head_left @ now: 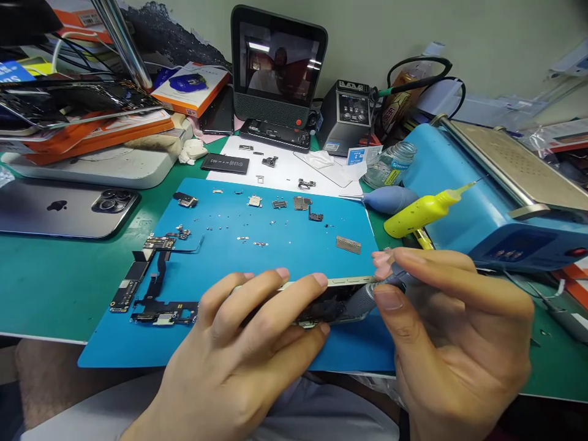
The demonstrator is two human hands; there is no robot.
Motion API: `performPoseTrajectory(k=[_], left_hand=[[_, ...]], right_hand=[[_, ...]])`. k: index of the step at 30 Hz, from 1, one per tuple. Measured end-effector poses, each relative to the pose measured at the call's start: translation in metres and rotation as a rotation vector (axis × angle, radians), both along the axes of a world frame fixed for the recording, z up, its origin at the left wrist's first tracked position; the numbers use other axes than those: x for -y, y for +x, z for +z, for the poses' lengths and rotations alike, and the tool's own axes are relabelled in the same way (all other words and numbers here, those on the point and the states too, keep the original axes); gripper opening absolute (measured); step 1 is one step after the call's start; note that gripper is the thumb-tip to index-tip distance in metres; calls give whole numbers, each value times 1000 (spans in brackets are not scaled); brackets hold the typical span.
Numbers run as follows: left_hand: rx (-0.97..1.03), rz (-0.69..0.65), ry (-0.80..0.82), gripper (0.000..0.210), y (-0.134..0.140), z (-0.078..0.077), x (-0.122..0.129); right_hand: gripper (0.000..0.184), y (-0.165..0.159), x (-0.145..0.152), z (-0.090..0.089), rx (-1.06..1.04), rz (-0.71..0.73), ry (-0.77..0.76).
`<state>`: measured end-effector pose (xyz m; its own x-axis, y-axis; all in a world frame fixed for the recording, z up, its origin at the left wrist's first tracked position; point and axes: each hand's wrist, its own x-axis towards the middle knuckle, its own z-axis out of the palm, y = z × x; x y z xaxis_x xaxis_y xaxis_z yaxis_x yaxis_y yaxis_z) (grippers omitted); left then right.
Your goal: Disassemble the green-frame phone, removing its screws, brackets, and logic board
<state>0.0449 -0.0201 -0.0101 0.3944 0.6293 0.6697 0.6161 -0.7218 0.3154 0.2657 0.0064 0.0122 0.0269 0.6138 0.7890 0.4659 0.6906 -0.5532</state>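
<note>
My left hand (248,343) is closed round a phone housing (351,282), fingers over its far edge and thumb along the near edge. The housing stands on its side above the blue mat (257,263), and its inside is mostly covered by my fingers. In my right hand (450,331), a grey screwdriver (365,299) with a ribbed grip is pinched between thumb and fingers. It slants into the right end of the housing, and its tip cannot be seen. Left of my left hand lie a logic board (131,285) and a charging-port flex (165,313).
Small screws and metal parts are spread across the mat. A battery (225,163) lies behind on white paper. On the right stand a yellow bottle (422,213), a blue air blower (390,199) and a blue heating machine (478,202). A complete phone (68,208) lies left.
</note>
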Motion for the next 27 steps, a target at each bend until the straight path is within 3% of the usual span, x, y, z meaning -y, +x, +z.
performPoseTrajectory(k=[7,22,27], left_hand=[[-22,-6,-8,27,-2,-1,0],[-39,-18,-49,30,-2,0,1],[-34,-20,-49,31,-4,0,0]], right_hand=[[72,-6,5,1,-52,14,-86],[48,0,21,-2,-29,-19,-272],[53,-1,23,-6,-16,-31,-283]])
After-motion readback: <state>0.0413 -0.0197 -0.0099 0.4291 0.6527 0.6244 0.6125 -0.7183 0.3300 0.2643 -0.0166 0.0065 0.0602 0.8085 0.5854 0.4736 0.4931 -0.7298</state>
